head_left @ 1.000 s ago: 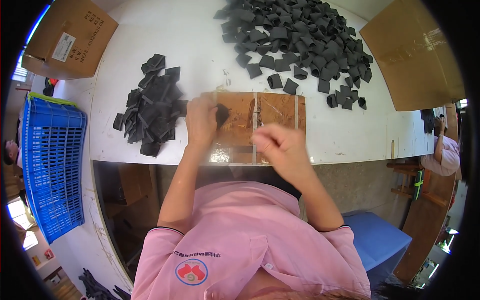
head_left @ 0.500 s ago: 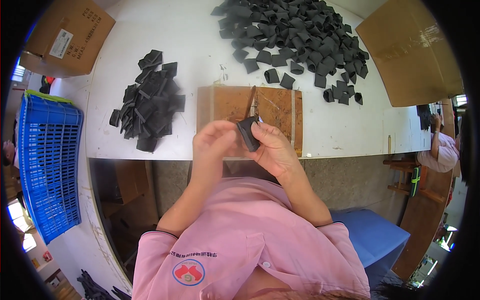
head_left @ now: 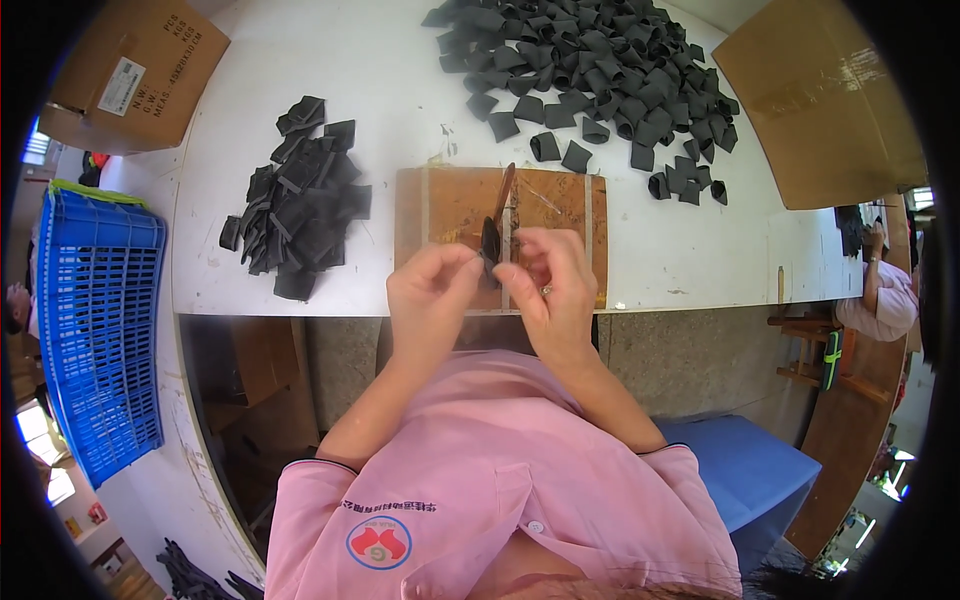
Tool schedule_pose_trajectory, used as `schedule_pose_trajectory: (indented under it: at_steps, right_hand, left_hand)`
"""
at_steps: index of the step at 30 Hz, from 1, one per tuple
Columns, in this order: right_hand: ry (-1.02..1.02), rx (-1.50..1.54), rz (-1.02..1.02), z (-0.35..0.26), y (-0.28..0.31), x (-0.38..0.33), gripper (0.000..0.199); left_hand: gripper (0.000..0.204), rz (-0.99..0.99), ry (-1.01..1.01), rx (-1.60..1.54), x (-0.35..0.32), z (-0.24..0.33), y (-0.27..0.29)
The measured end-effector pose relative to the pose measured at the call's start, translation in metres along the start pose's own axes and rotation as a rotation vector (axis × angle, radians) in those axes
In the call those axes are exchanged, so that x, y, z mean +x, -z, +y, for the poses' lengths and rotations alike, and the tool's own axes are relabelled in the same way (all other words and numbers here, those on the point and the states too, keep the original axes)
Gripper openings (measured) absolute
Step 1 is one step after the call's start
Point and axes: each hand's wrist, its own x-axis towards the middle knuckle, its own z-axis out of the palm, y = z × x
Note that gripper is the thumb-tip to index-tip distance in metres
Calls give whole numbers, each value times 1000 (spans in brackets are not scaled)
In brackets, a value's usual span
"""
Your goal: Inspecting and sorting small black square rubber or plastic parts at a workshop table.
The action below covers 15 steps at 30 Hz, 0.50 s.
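A small black fabric piece (head_left: 490,242) stands edge-on above the brown board (head_left: 450,205), at the lower end of a thin brown stick (head_left: 506,188). From its left side my left hand (head_left: 428,295) pinches its near edge between thumb and fingertips. My right hand (head_left: 555,290) is curled on the other side, its thumb tip against the piece and its other fingers bent close by. How the stick and the piece meet is partly hidden. A heap of flat black pieces (head_left: 300,200) lies to the left. Farther back spreads a big pile of folded, tube-like black pieces (head_left: 600,85).
Cardboard boxes stand at the back left (head_left: 140,75) and back right (head_left: 820,110) of the white table (head_left: 380,80). A blue plastic basket (head_left: 100,320) is at the left edge. By my right side is a blue-covered seat (head_left: 745,475). Another person (head_left: 880,290) sits at far right.
The black piece has turned from its broad face to edge-on and moved slightly away from me, toward the stick. My right hand has rolled, with its fingers now curled beside the piece.
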Motion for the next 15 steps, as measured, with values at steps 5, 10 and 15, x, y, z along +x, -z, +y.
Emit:
schedule_pose_trajectory:
  at_steps: [5, 10, 15]
  right_hand:
    - [157, 179, -85, -3, -2, -1, 11]
    - [401, -257, -2, -1, -11, 6, 14]
    - [256, -85, 75, -1, -8, 11, 14]
  left_hand:
    - [4, 38, -603, 562, -3, -3, -10]
    - [8, 241, -326, 314, 4, -14, -21]
    - [15, -68, 226, -652, 11, 16, -14]
